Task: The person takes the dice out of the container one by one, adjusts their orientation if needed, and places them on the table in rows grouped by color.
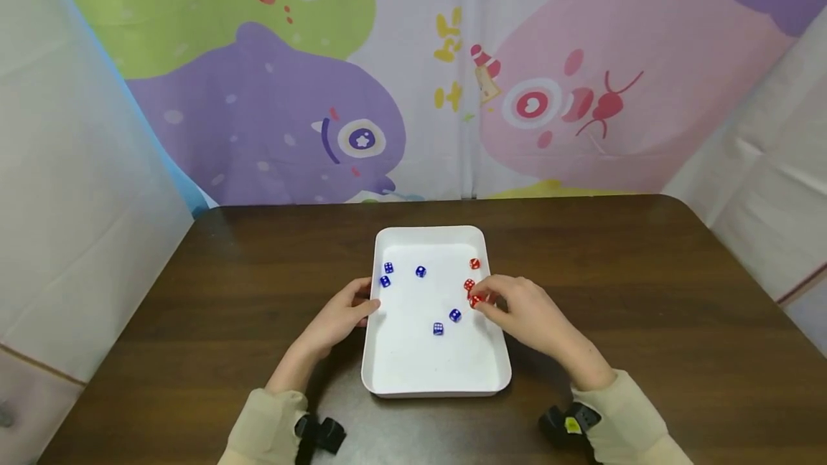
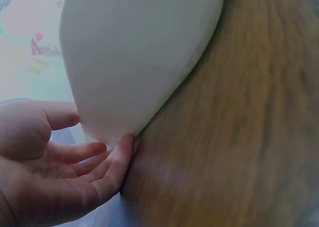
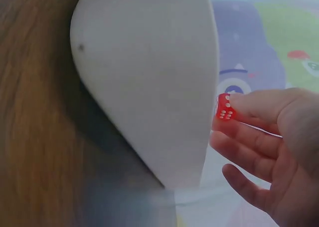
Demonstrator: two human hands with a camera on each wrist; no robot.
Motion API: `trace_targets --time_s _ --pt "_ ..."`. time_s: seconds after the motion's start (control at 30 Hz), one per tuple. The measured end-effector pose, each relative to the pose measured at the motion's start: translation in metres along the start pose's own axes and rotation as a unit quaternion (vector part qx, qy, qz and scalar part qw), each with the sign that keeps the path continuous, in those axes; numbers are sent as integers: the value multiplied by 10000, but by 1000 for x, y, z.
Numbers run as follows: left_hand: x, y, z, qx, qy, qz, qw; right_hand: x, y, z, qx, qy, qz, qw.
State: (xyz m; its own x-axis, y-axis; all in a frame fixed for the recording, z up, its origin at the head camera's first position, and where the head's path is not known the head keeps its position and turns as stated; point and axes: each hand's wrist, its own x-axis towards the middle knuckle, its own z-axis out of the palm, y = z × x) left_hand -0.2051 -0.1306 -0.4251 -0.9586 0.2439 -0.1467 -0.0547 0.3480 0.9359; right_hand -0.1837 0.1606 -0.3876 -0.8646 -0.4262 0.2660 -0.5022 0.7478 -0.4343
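Low in the frame, the white tray (image 1: pixel 395 372) sits on the worktop (image 1: pixel 646 293); right hand (image 1: pixel 526 314) pinches a red die (image 1: pixel 476 301) at its right rim, left hand (image 1: pixel 336 318), fingers relaxed, touches the left wall.

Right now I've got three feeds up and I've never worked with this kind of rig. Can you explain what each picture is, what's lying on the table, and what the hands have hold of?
There is no machine here: a person works with two bare hands. The big picture comes from a camera on the person's head, looking down at a dark wooden table. The other two come from cameras strapped to each wrist, so they show the white tray's outer wall very close up.

On the table sits a white tray. In it lie five blue dice, such as this blue die, and three red ones.

The right hand pinches a red die between thumb and fingers over the tray's right side. The left hand holds nothing; its straight fingers touch the tray's left wall.
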Motion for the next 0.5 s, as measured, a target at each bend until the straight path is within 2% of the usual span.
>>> trace_targets --time_s 0.2,0.5 --pt "1 -1 -1 32 30 -20 10000 8 8 -5 -415 115 -86 9990" --pt "1 -1 1 -4 27 -52 10000 20 31 -17 -734 419 250 9961"
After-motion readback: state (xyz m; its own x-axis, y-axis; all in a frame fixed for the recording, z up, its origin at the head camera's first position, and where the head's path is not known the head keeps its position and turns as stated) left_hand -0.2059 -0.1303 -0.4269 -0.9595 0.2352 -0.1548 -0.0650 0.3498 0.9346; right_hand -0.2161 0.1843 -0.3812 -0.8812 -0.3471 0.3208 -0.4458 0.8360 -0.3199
